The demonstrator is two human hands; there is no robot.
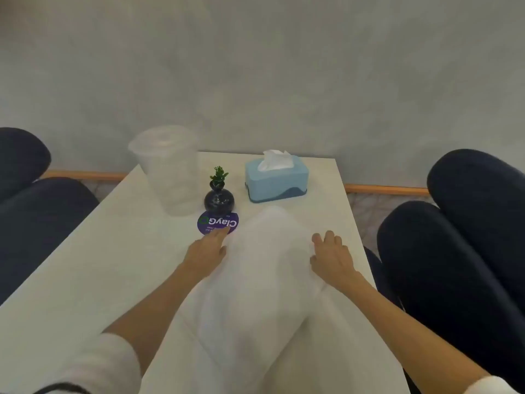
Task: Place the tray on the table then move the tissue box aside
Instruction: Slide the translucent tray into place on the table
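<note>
While both arms reach out over the white table (85, 280), a pale, blurred shape, seemingly the tray (264, 280), sits between them, running from the near edge toward the middle of the tabletop. The left hand (206, 253) lies along its 9 o'clock side, fingers stretched forward and flat, thumb against the tray's edge. The right hand (331, 258) is at the 3 o'clock side, fingers bent over the rim; whether either hand actually clamps the edge or just rests there, I cannot tell (the tray is too smeared to read).

Now the clutter ahead. At 12 o'clock from the tray stands the blue tissue box (277, 177), upright near the far edge, a white tissue poking from its top, just clear of the tray's far end. At about 11 o'clock there is a round purple coaster (217, 221) printed with white letters, and the left fingertips touch its near rim. Right behind it stands a small dark vase (219, 201) with a green sprig. Further toward 10 o'clock stands a clear plastic cup (167, 172) with a domed lid, blurry, near the vase.

Dark blue seat cushions (454, 251) flank the table at 3 and 9 o'clock, and a grey wall (255, 66) rises behind
</note>
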